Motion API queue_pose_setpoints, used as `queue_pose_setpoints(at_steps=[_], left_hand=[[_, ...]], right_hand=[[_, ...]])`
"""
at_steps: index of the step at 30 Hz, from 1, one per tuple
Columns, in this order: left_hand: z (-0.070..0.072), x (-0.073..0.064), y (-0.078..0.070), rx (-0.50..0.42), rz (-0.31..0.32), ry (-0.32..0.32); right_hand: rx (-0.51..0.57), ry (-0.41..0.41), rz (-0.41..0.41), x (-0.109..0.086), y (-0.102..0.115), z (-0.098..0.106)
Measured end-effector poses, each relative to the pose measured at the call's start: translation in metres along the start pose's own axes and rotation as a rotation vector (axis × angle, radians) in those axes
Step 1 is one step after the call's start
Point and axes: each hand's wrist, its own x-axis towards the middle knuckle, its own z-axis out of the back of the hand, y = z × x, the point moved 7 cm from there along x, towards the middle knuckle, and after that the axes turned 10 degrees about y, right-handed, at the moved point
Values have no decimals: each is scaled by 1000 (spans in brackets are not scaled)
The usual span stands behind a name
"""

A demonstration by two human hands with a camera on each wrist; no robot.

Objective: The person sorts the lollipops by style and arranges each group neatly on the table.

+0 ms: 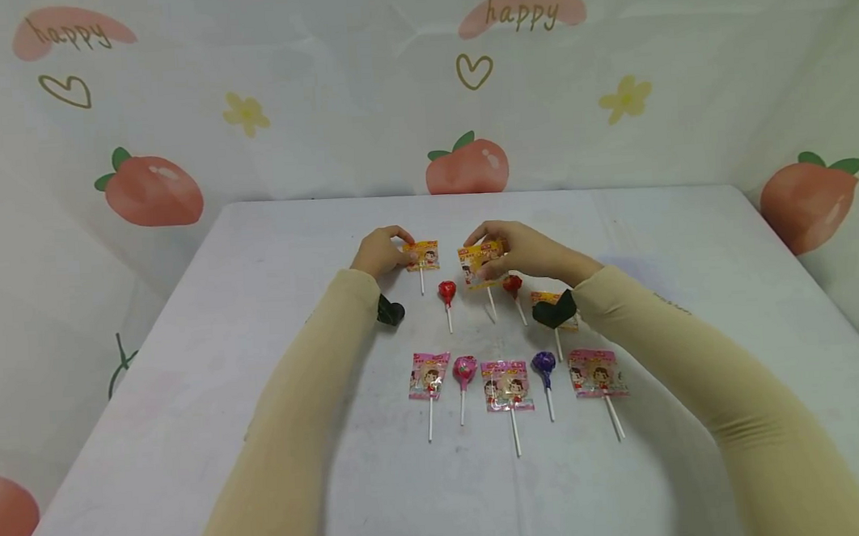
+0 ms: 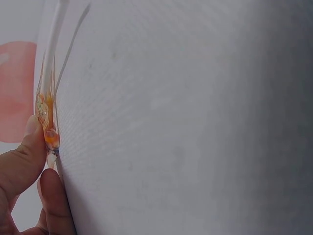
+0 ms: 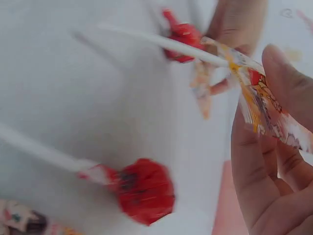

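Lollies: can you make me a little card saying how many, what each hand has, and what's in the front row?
Count: ten in the head view
Left hand: holds left yellow lolly
Right hand: holds middle yellow lolly
Beyond front row, not held: left red lolly, right red lolly, right yellow lolly (partly hidden)
Front row, left to right: left pink packet, round pink lolly, middle pink packet, purple lolly, right pink packet
Surface: white table

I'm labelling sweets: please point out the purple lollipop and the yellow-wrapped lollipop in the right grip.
Purple lollipop [image 1: 543, 363]: head view, on its round top.
Yellow-wrapped lollipop [image 3: 265, 102]: right wrist view, on its printed wrapper.
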Motion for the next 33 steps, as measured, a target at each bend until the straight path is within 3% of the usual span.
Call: queue_pose_setpoints(at_steps=[15, 25, 33], left_hand=[[-1, -2, -1, -21, 26, 7], [0, 0, 1, -17, 28, -2], [-1, 3, 4, -17, 34, -6]], right_hand=[[305, -235, 44, -2, 15, 37], [328, -315, 15, 10, 12, 43], [388, -326, 16, 23, 8, 41]])
